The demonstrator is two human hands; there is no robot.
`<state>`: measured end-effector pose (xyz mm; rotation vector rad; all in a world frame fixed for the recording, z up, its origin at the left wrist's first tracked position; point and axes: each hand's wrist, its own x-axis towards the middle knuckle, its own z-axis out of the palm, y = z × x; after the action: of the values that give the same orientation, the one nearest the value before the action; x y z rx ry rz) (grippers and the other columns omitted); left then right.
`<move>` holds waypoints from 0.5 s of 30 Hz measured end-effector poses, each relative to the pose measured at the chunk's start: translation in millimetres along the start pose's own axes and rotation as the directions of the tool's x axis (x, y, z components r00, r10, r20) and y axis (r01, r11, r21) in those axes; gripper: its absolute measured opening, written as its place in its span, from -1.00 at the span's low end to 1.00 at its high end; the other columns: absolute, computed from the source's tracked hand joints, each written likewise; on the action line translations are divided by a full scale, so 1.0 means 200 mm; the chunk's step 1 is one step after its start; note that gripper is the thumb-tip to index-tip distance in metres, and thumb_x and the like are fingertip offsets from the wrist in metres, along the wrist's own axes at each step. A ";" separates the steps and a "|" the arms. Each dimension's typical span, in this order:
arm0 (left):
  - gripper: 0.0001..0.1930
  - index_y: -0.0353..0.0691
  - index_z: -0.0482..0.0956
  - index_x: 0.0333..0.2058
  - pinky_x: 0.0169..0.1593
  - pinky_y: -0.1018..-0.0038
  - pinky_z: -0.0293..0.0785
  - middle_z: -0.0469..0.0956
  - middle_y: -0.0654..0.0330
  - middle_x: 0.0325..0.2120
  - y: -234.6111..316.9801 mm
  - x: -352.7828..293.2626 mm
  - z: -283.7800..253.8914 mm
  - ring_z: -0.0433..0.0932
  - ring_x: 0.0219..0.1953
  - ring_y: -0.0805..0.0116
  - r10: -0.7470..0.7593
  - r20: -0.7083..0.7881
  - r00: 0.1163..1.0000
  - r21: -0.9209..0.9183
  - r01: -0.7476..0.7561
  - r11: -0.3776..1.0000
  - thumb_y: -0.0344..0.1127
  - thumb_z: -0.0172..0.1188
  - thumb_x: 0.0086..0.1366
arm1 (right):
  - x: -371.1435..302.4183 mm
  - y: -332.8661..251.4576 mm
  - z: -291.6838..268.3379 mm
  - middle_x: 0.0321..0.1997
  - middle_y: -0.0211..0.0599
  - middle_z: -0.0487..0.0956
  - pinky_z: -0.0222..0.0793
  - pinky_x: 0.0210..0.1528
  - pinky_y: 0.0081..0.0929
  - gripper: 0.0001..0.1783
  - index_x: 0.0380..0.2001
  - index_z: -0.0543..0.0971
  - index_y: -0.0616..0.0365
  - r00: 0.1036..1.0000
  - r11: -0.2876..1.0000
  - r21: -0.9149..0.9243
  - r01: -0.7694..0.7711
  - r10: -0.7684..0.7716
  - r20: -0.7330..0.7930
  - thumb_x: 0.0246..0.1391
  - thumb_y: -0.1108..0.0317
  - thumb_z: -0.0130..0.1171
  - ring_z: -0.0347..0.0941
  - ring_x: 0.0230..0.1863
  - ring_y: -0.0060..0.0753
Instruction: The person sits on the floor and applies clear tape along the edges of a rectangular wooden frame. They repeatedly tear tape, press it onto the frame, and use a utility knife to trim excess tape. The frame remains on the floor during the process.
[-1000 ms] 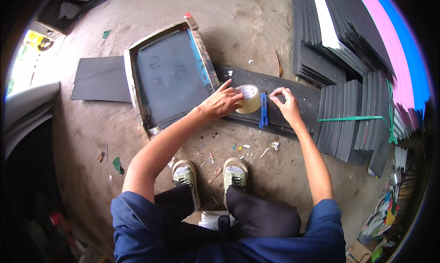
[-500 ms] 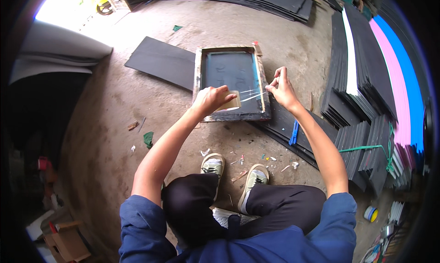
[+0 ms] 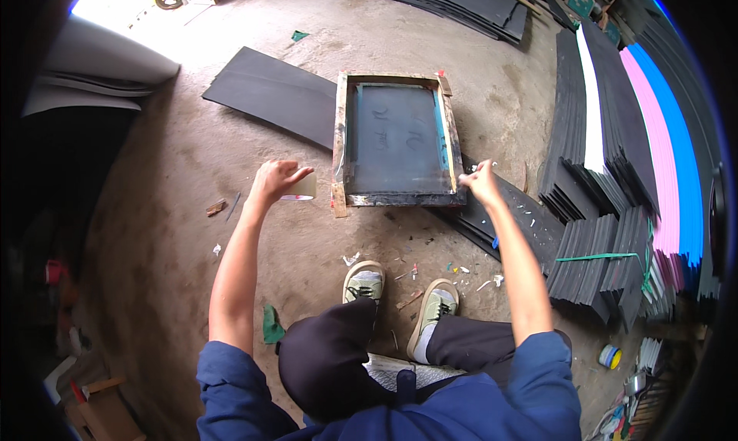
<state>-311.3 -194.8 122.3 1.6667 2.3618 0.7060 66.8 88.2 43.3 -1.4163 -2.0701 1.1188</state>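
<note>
A wooden-framed screen [image 3: 340, 130] with a dark mesh lies on the floor in front of me, its lower edge toward my feet. My left hand [image 3: 275, 181] is to the left of it, closed around a pale beige roll of tape [image 3: 304, 187]. At the screen's lower right corner, my right hand [image 3: 482, 186] has its fingertips pinched together. Whether a strip of tape is between those fingers is too small to tell. Faint dark marks show on the mesh.
Dark flat boards [image 3: 265, 95] lie left of the screen and under its right side [image 3: 523, 210]. Stacked black, pink [image 3: 652, 134] and blue sheets stand at the right. Scraps litter the floor before my shoes [image 3: 364, 281]. A small round tin [image 3: 610, 356] sits lower right.
My left hand has moved left with the tape roll, off the screen. My right hand has come lower and slightly right. The clear strands stretched between my hands no longer show.
</note>
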 end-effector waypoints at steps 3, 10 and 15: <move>-0.42 -0.29 0.47 -0.69 -0.49 0.28 0.38 0.43 0.02 -0.76 -0.07 -0.05 0.04 0.49 -0.63 0.09 -0.032 0.101 0.994 0.093 0.023 0.995 0.21 0.08 0.11 | -0.13 0.05 0.23 -0.50 -0.17 0.57 0.36 -0.23 -0.40 -0.41 -0.25 0.13 0.21 0.997 0.983 -0.168 -0.073 0.068 -0.038 -0.18 0.34 0.35 0.52 -0.37 -0.31; -0.45 -0.32 0.43 -0.70 -0.50 0.31 0.34 0.38 0.00 -0.78 -0.11 -0.06 0.19 0.42 -0.66 0.07 -0.063 0.130 0.990 -0.032 0.068 0.997 0.14 0.11 0.12 | -0.13 0.13 0.29 -0.43 -0.19 0.59 0.31 -0.10 -0.25 -0.37 -0.18 0.17 0.21 0.971 0.920 -0.313 -0.237 0.219 -0.094 -0.22 0.31 0.36 0.52 -0.23 -0.14; -0.47 -0.36 0.41 -0.67 -0.53 0.35 0.27 0.31 0.03 -0.80 -0.09 -0.01 0.25 0.34 -0.71 0.28 -0.036 0.144 0.989 -0.029 0.040 0.999 0.08 0.10 0.14 | -0.09 0.20 0.27 -0.11 0.11 0.48 0.07 0.12 0.14 -0.23 -0.02 0.11 0.31 0.935 0.875 -0.338 -0.347 0.352 -0.049 -0.19 0.25 0.34 0.27 0.10 0.14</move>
<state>-306.4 -187.0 70.3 1.5985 2.2650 0.5924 59.3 57.9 -18.9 -2.0230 -2.1483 0.9207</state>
